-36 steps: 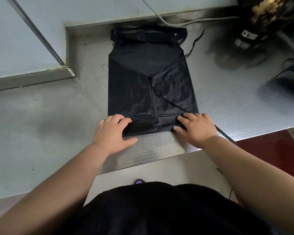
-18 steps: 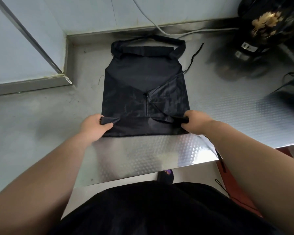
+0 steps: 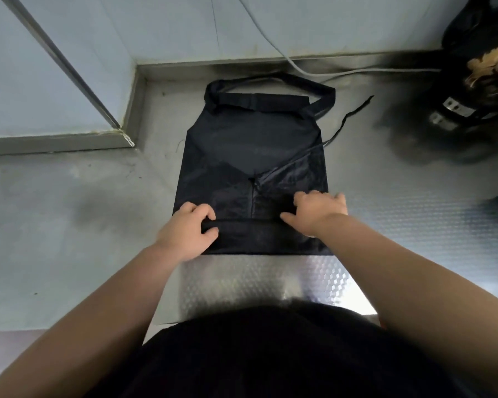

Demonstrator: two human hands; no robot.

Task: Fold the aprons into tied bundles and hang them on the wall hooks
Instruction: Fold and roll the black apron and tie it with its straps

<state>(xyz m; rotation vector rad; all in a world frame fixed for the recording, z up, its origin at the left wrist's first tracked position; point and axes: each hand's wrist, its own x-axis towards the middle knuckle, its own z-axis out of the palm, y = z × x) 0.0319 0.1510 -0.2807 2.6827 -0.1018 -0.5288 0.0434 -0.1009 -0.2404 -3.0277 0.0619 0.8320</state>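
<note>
Nearest, a black top (image 3: pixel 270 354) meets the edge of the steel counter (image 3: pixel 256 282). Just beyond, the black apron (image 3: pixel 256 139) lies flat on it, its near hem turned up in a narrow band. The left hand (image 3: pixel 187 231) pinches the band's left end between curled fingers and thumb. The right hand (image 3: pixel 318 214) rests on the right end, fingers bent, thumb along the fold; whether it grips cannot be told. Farther off, the neck strap (image 3: pixel 299 81) loops near the wall, a tie string (image 3: pixel 348 116) trailing right, beside a grey cable (image 3: pixel 293 64).

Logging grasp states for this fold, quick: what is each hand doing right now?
Left hand: holding the apron's folded near edge.
Right hand: on the apron, fingers bent; whether it grips cannot be told.
</note>
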